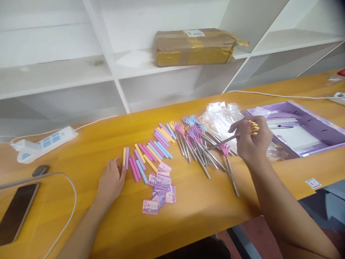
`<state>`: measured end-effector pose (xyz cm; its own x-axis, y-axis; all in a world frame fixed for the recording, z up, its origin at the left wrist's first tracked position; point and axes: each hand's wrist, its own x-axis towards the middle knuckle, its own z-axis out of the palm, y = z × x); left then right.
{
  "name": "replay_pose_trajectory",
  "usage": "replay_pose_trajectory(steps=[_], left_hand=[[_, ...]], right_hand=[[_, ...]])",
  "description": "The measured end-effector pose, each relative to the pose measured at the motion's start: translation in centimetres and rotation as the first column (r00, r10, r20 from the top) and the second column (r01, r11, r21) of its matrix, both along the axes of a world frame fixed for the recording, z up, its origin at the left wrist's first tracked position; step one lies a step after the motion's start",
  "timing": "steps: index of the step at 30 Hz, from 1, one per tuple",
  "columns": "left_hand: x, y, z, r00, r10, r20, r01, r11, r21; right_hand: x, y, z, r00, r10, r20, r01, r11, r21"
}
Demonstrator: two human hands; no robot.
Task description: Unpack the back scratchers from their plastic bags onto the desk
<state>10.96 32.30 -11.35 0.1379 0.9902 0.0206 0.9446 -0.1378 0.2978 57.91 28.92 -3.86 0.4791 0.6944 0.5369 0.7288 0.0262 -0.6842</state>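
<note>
My right hand (252, 138) is closed on a metal rod with a yellow claw-shaped head (253, 128), its shaft slanting down left over a pile of similar metal sticks (201, 147) with pink, purple, blue and yellow heads. One pink-headed stick (231, 172) lies apart, below that hand. My left hand (111, 176) rests on the table beside a yellow tube (124, 157) and a purple tube; its fingers are bent and whether they grip a tube is unclear. Several coloured tubes (155, 151) lie in rows in the middle. Small printed cards (162, 182) lie overlapping below them.
Clear plastic bags (222, 117) lie behind the sticks. A purple box (323, 124) stands at the right. At the left are a power strip (51, 142), a phone (17, 212) and a cable. A taped cardboard parcel (194, 48) sits on the white shelf behind.
</note>
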Motion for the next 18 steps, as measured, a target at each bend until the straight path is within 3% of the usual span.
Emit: replay_pose_trajectory(steps=[3, 8, 12, 15, 18], left_hand=[[-0.1, 0.0, -0.2, 1.0, -0.007, 0.011, 0.007, 1.0, 0.001], [-0.2, 0.0, -0.3, 1.0, -0.006, 0.012, 0.006, 1.0, -0.002], [0.0, -0.1, 0.0, 1.0, -0.005, 0.011, 0.005, 1.0, -0.008], [0.1, -0.3, 0.2, 1.0, -0.003, 0.013, 0.003, 1.0, -0.018], [0.1, -0.4, 0.4, 1.0, 0.001, 0.013, -0.001, 1.0, -0.012]], right_hand=[[-0.1, -0.6, -0.3, 1.0, -0.005, 0.026, 0.002, 0.994, 0.106], [0.3, -0.4, -1.0, 0.992, 0.122, 0.003, -0.121, 0.986, -0.112], [1.2, 0.4, -1.4, 0.987, 0.16, -0.014, -0.16, 0.974, -0.159], [2.3, 2.3, -0.7, 0.99, 0.135, 0.029, -0.128, 0.975, -0.181], [2.8, 6.0, -0.1, 0.986, 0.123, 0.113, -0.081, 0.944, -0.32]])
